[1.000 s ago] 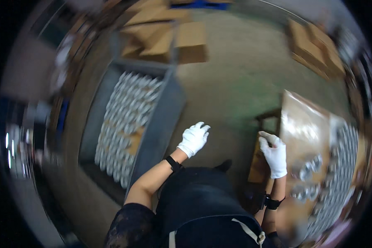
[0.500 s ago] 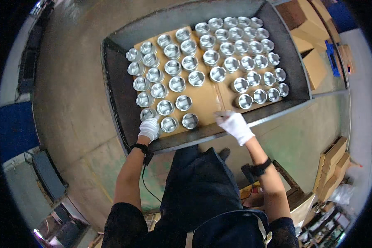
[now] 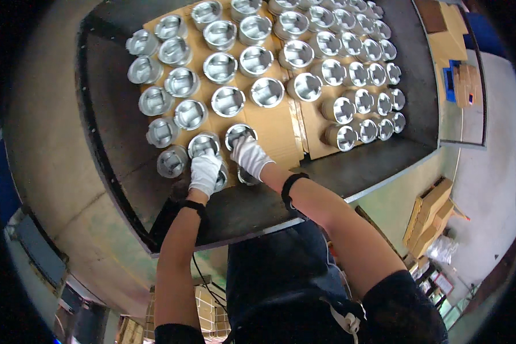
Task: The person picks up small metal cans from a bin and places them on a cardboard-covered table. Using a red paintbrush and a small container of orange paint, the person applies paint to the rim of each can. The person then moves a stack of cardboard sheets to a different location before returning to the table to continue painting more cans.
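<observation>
Silver pistons [image 3: 203,141] stood toward the near-left corner of the dark bin [image 3: 378,170], beneath fingers of my left hand [image 3: 204,172] and right hand [image 3: 251,156]; whether either clamped, I couldn't tell.

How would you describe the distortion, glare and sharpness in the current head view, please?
In the head view, fisheye distortion curves the dark bin's near edge and the picture's corners fall to black; bright highlights glint on the metal cups; the left hand and right hand look reasonably clear.
</observation>
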